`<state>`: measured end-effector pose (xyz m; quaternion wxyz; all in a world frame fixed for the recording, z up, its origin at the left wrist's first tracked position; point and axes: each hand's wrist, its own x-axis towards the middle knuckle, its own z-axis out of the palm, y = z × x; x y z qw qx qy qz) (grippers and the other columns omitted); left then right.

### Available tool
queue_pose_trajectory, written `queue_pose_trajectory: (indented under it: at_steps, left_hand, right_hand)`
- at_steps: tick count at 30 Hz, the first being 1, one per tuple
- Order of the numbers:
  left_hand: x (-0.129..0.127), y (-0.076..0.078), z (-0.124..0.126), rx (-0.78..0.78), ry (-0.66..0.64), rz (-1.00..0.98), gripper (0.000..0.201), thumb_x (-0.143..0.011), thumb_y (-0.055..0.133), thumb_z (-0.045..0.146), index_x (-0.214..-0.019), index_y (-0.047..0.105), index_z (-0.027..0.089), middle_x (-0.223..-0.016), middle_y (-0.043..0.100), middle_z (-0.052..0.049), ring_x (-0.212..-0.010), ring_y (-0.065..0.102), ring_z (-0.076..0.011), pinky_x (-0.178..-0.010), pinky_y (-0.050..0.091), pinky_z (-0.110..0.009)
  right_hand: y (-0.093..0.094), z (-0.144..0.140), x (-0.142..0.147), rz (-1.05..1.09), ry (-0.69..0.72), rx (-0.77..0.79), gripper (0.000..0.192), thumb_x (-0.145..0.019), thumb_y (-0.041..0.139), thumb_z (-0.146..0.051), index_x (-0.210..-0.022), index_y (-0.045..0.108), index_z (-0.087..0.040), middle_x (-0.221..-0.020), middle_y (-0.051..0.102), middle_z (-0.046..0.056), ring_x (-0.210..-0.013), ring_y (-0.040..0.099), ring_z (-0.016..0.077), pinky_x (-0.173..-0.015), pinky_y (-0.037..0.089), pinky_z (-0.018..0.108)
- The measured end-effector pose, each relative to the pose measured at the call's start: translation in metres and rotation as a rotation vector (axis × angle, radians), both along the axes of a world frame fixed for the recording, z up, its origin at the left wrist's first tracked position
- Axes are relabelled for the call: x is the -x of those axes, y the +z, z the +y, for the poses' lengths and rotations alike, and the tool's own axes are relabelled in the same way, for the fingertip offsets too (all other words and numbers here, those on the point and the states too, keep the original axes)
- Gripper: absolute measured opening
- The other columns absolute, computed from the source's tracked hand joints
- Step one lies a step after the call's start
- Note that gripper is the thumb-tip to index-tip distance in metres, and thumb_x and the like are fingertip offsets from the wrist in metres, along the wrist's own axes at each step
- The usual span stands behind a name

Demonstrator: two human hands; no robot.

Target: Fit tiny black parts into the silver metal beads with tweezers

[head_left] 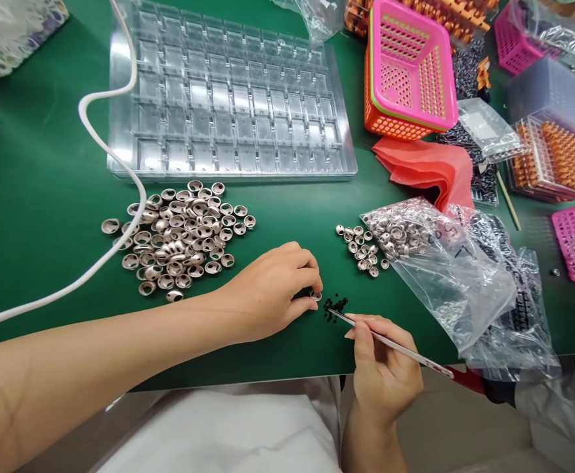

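Note:
My left hand [277, 289] pinches a small silver metal cup-like ring [316, 296] between thumb and fingers, close above the green table. Between the thumb and fingers of my right hand [390, 364] is a slim pair of metal tweezers [398, 347]. Its tips reach into a little cluster of tiny black pieces [337, 305] just right of the ring. Whether the tips grip one piece is too small to tell. A large heap of similar silver rings [184, 230] lies beyond my left forearm. Several smaller silver parts [361, 248] lie farther right, beside a clear plastic bag [445, 276].
Behind the heap sits a clear compartment tray [233, 98]. A white cable [93, 125] crosses the left side. Stacked baskets [410, 66], a red cloth [430, 167] and boxes of orange parts [558, 157] crowd the right. A person's grey sleeve [553, 401] shows at lower right.

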<state>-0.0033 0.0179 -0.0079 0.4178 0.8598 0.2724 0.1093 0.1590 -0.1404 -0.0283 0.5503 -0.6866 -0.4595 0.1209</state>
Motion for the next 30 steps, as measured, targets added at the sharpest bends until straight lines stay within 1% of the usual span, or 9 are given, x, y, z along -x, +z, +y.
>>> queue_pose_trajectory:
  at_steps: [5,9,17,24,30]
  left_hand:
    - [0.0003,-0.0004,-0.0001,-0.001,-0.003,0.012,0.006,-0.087,0.075,0.016,-0.092,0.072,0.018,-0.1,0.068,-0.003,-0.093,0.057,-0.0197,-0.08,0.046,-0.033]
    - [0.0007,-0.0014,-0.0005,-0.006,-0.003,0.012,0.007,-0.086,0.075,0.015,-0.092,0.072,0.019,-0.101,0.068,-0.003,-0.094,0.056,-0.0198,-0.08,0.046,-0.033]
    - [0.0001,0.0014,-0.0001,0.003,0.0,0.006,0.006,-0.088,0.074,0.016,-0.093,0.072,0.019,-0.102,0.068,-0.004,-0.095,0.057,-0.0198,-0.08,0.046,-0.033]
    - [-0.0002,-0.0004,-0.0009,-0.004,0.003,-0.002,0.006,-0.087,0.075,0.016,-0.091,0.072,0.019,-0.1,0.068,-0.003,-0.093,0.057,-0.0195,-0.079,0.046,-0.033]
    - [0.0007,-0.0013,-0.0008,-0.011,0.0,-0.011,0.006,-0.087,0.075,0.015,-0.091,0.072,0.019,-0.099,0.068,-0.003,-0.093,0.057,-0.0195,-0.079,0.047,-0.033]
  right_hand:
    - [-0.0032,0.0,-0.0002,-0.105,-0.005,0.014,0.017,-0.085,0.072,-0.01,-0.097,0.068,-0.021,-0.084,0.075,0.002,-0.068,0.072,0.0133,-0.057,0.062,0.026]
    - [-0.0023,0.0001,-0.0012,-0.155,-0.008,0.044,0.014,-0.086,0.072,-0.013,-0.097,0.067,-0.021,-0.084,0.075,0.002,-0.067,0.072,0.0136,-0.056,0.062,0.025]
    - [-0.0017,0.0004,-0.0002,-0.136,-0.021,0.072,0.014,-0.086,0.073,-0.014,-0.097,0.069,-0.021,-0.086,0.077,0.001,-0.066,0.072,0.0122,-0.057,0.061,0.023]
    - [-0.0021,0.0008,-0.0009,-0.144,-0.014,0.081,0.013,-0.087,0.073,-0.015,-0.098,0.069,-0.021,-0.087,0.078,0.002,-0.066,0.073,0.013,-0.058,0.063,0.024]
    - [-0.0036,0.0008,0.0004,-0.087,-0.02,0.034,0.014,-0.087,0.072,-0.013,-0.098,0.068,-0.021,-0.087,0.077,0.002,-0.069,0.074,0.0133,-0.059,0.063,0.025]
